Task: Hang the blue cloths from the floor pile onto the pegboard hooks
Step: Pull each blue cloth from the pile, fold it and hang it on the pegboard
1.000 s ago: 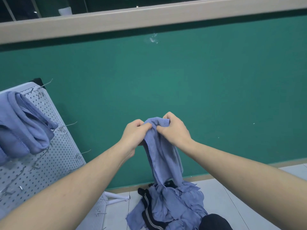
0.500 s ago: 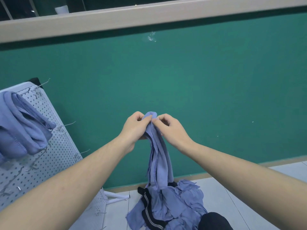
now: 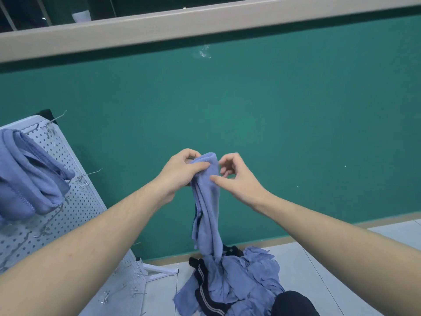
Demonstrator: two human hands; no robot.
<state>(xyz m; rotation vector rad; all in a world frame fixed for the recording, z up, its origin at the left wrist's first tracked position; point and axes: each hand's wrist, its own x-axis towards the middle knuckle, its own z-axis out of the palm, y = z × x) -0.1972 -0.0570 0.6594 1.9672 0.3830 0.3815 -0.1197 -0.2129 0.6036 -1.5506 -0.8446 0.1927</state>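
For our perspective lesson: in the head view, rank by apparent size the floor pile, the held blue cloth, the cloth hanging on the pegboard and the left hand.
1. Floor pile
2. Cloth hanging on the pegboard, partly cut off at the frame's edge, so unsure against the pile
3. Held blue cloth
4. Left hand

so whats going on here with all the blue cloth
A person is hanging blue cloths on a white pegboard. The left hand grips the top of one cloth lifted from the floor pile; the right hand touches it with its thumb, fingers loosely curled. One cloth already hangs on the board.
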